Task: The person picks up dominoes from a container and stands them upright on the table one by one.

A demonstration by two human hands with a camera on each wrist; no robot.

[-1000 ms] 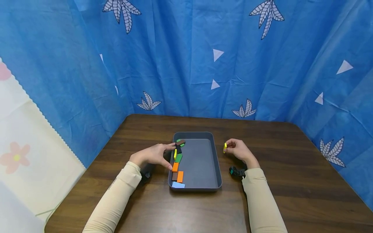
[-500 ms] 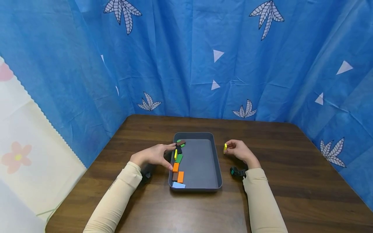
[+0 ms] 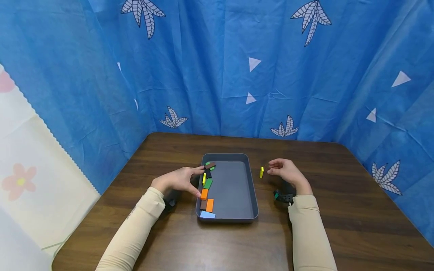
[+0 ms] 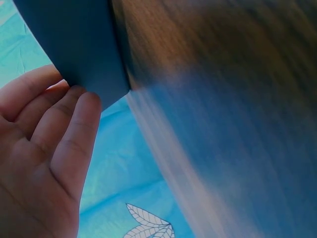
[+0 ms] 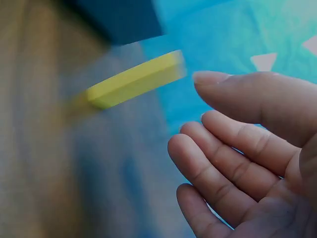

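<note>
A yellow domino block (image 3: 262,172) stands upright on the table just right of the tray. My right hand (image 3: 287,172) is a little to its right, with a gap between fingertips and block. In the right wrist view, thumb and fingers are apart with nothing between them, and the yellow domino block (image 5: 136,79) is beyond the thumb tip. My left hand (image 3: 179,180) holds the left rim of the dark grey tray (image 3: 255,205). From the left wrist view, several fingertips (image 4: 88,101) lie against the tray's wall (image 4: 84,44); the thumb is hidden there.
Along the tray's left side lie several domino blocks, among them an orange block (image 3: 210,205), a light blue block (image 3: 207,215), a green block (image 3: 208,183) and a black block (image 3: 208,173). A blue curtain (image 3: 234,75) hangs behind the wooden table (image 3: 339,195).
My right hand has let go of the yellow domino block and drawn away to the right. The block stays upright on the table. My left hand keeps its place on the tray.
</note>
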